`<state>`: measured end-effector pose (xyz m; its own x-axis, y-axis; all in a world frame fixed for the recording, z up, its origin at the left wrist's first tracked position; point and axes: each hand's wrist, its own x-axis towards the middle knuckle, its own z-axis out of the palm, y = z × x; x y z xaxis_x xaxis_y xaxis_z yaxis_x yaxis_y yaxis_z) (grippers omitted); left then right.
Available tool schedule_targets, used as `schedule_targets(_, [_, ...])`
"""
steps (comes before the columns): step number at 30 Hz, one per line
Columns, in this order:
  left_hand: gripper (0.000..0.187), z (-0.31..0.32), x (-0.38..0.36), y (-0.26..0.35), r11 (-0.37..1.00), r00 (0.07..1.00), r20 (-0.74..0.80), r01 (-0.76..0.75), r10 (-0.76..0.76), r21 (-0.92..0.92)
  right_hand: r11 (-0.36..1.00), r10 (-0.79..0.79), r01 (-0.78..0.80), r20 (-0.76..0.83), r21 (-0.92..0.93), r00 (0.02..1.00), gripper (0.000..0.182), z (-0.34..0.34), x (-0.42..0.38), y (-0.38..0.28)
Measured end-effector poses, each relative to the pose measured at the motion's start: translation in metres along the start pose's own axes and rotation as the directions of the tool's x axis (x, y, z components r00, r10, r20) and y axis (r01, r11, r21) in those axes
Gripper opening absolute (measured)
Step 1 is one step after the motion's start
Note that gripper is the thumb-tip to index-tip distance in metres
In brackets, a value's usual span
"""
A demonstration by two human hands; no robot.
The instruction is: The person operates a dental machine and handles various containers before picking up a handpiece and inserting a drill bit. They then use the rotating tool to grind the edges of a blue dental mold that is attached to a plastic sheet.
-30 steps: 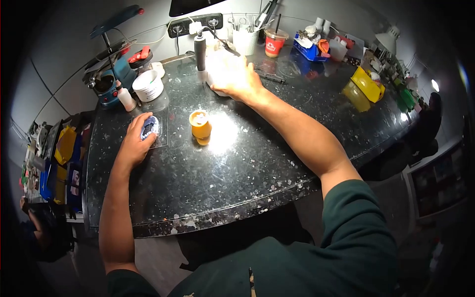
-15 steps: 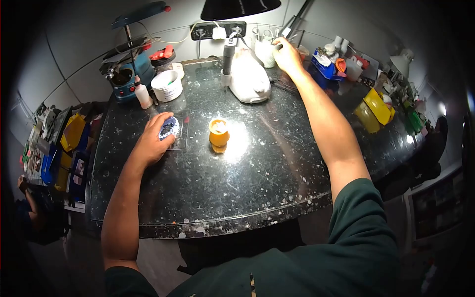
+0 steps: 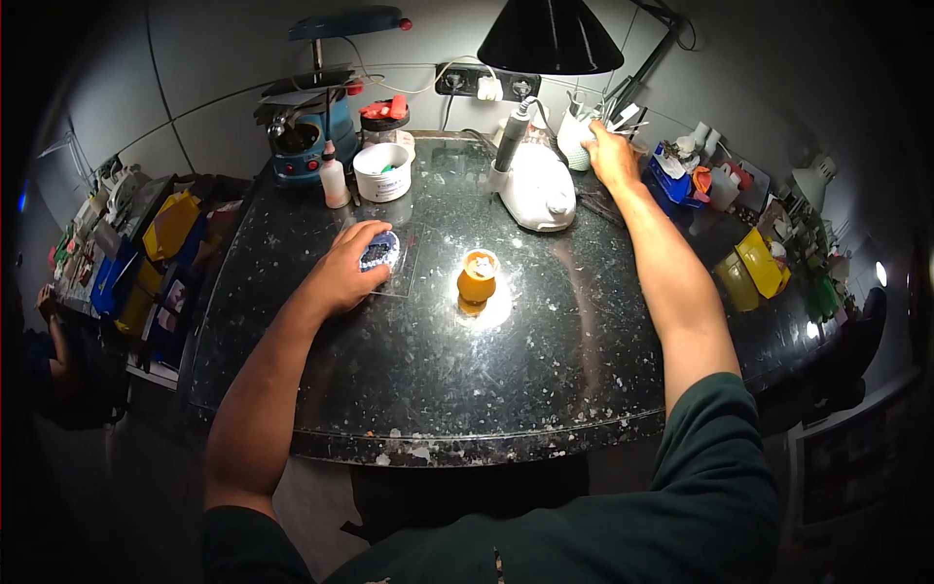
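My left hand rests at the left of the black speckled worktop, its thumb and fingers curved around a small round container with dark and whitish contents. The container sits on a thin transparent sheet. My right hand is stretched out to the back right, at the rim of a white textured cup that holds several slim tools. Its fingers are bent together, and what they hold, if anything, is hidden. Between my arms an orange pot with pale contents stands upright under bright light.
A white machine with a dark handpiece stands at the back. Further left are a white tub, a dropper bottle and a blue device. A black lamp shade hangs above. Yellow bins stand right.
The view has shifted, so the worktop appears further right and lower. My right hand has lowered slightly against the tool cup. My left hand stays around the round container.
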<state>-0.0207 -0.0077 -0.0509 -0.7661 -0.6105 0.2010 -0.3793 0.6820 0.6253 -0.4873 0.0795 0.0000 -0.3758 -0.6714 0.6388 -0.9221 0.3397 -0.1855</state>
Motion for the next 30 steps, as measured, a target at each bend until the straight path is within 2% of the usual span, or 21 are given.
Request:
schedule_targets(2, [0.058, 0.001, 0.0, -0.003, 1.0, 1.0, -0.007, 0.0, 0.0, -0.004, 0.999, 0.007, -0.007, 0.005, -0.039, 1.0, 0.032, -0.03, -0.005, -0.015])
schedule_targets(3, [0.057, 0.002, 0.001, -0.003, 1.0, 1.0, -0.007, -0.008, 0.008, 0.0, 0.998, -0.06, 0.058, -0.081, -0.022, 0.995, 0.031, -0.04, -0.004, -0.015])
schedule_targets(6, [0.057, 0.002, 0.0, -0.005, 1.0, 1.0, -0.011, -0.009, 0.009, -0.016, 0.99, -0.099, 0.098, 0.006, 0.105, 0.995, 0.029, -0.079, -0.004, -0.013])
schedule_targets(7, [0.057, 0.001, 0.0, -0.005, 1.0, 1.0, -0.013, -0.015, 0.015, -0.019, 0.979, -0.195, 0.196, -0.032, 0.057, 0.98, 0.027, -0.099, -0.01, -0.022])
schedule_targets(11, [0.057, 0.0, -0.003, -0.012, 1.0, 1.0, -0.017, -0.02, 0.02, 0.011, 0.97, -0.212, 0.216, 0.045, -0.11, 0.976, 0.019, -0.168, -0.055, -0.056])
schedule_targets(14, [0.056, -0.001, -0.005, -0.008, 1.0, 1.0, -0.003, 0.004, -0.004, 0.014, 0.973, -0.227, 0.232, 0.151, -0.016, 0.962, 0.02, -0.201, -0.095, -0.084])
schedule_targets(15, [0.056, -0.001, -0.004, -0.008, 1.0, 1.0, -0.008, 0.005, -0.005, 0.008, 0.975, -0.218, 0.206, 0.171, 0.087, 0.961, 0.02, -0.206, -0.106, -0.095])
schedule_targets(16, [0.056, -0.001, -0.004, -0.008, 1.0, 1.0, -0.007, 0.009, -0.008, 0.016, 0.967, -0.207, 0.171, 0.192, 0.189, 0.959, 0.02, -0.208, -0.114, -0.102])
schedule_targets(18, [0.056, 0.001, -0.005, -0.008, 1.0, 1.0, 0.002, 0.013, -0.013, 0.025, 0.966, -0.172, 0.113, 0.25, 0.234, 0.953, 0.022, -0.205, -0.123, -0.108])
schedule_targets(20, [0.055, 0.001, -0.004, -0.009, 1.0, 1.0, -0.018, 0.013, -0.012, 0.015, 0.943, -0.271, 0.192, 0.294, 0.273, 0.917, 0.023, -0.191, -0.124, -0.121])
schedule_targets(21, [0.055, 0.001, -0.005, -0.009, 1.0, 1.0, -0.023, 0.016, -0.016, 0.017, 0.891, -0.382, 0.29, 0.235, 0.348, 0.894, 0.023, -0.18, -0.123, -0.127])
schedule_targets(24, [0.055, 0.001, -0.005, -0.011, 1.0, 1.0, -0.019, 0.02, -0.02, 0.003, 0.897, -0.4, 0.325, 0.238, 0.3, 0.885, 0.023, -0.159, -0.113, -0.164])
schedule_targets(26, [0.055, 0.003, -0.004, -0.015, 0.999, 1.0, -0.02, -0.023, 0.024, 0.038, 0.875, -0.451, 0.404, 0.145, 0.266, 0.881, 0.027, -0.13, -0.103, -0.174])
schedule_targets(28, [0.055, 0.0, -0.007, -0.009, 0.999, 1.0, -0.014, 0.012, -0.011, 0.034, 0.84, -0.501, 0.47, 0.052, 0.271, 0.864, 0.026, -0.101, -0.091, -0.188])
schedule_targets(30, [0.055, 0.002, -0.005, -0.015, 0.998, 0.997, -0.062, -0.03, 0.034, 0.06, 0.924, -0.367, 0.332, 0.204, 0.187, 0.907, 0.026, -0.077, -0.077, -0.205])
